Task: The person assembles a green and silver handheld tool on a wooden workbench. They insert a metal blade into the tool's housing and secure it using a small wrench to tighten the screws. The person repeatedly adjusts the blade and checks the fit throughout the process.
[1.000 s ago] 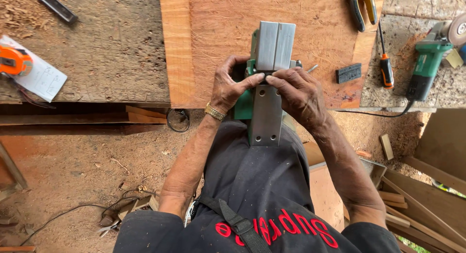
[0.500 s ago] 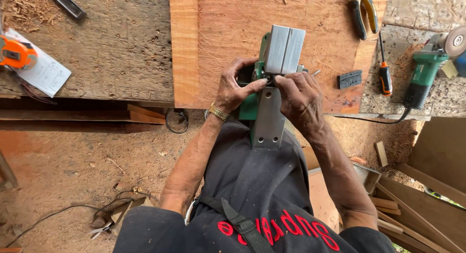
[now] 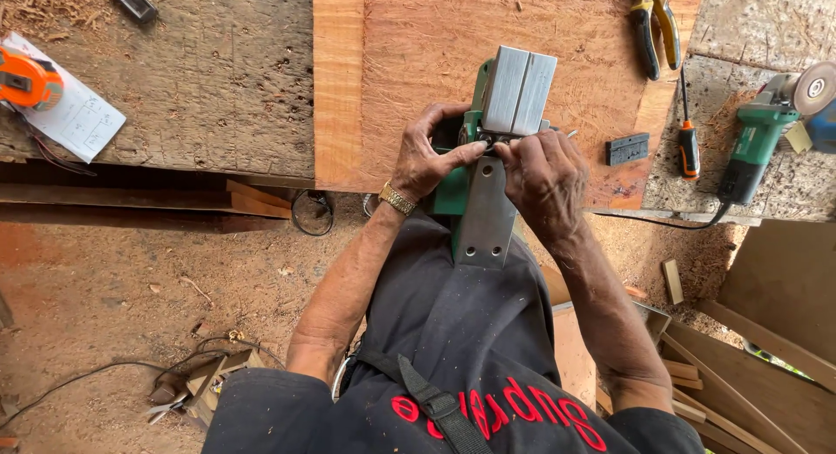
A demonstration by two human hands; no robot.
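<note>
A green electric planer [image 3: 496, 149] lies upside down, its grey metal sole facing up, resting on the edge of a reddish wooden board [image 3: 409, 62] and against my lap. My left hand [image 3: 431, 154] grips the planer's green body at the left, thumb pressed near the slot between the two sole plates. My right hand [image 3: 544, 180] is on the right side, its fingertips pinched at the same slot on a small part I cannot make out.
Pliers [image 3: 653, 23], a screwdriver [image 3: 688, 136], a small black block [image 3: 629, 147] and a green angle grinder [image 3: 766, 132] lie at the right. An orange tape measure [image 3: 26, 78] sits on paper at the left. Wood offcuts and cables litter the dirt floor.
The view has shifted slightly, so the planer sits further right. Both hands stay at the slot in the sole, fingers working there with small movements.
</note>
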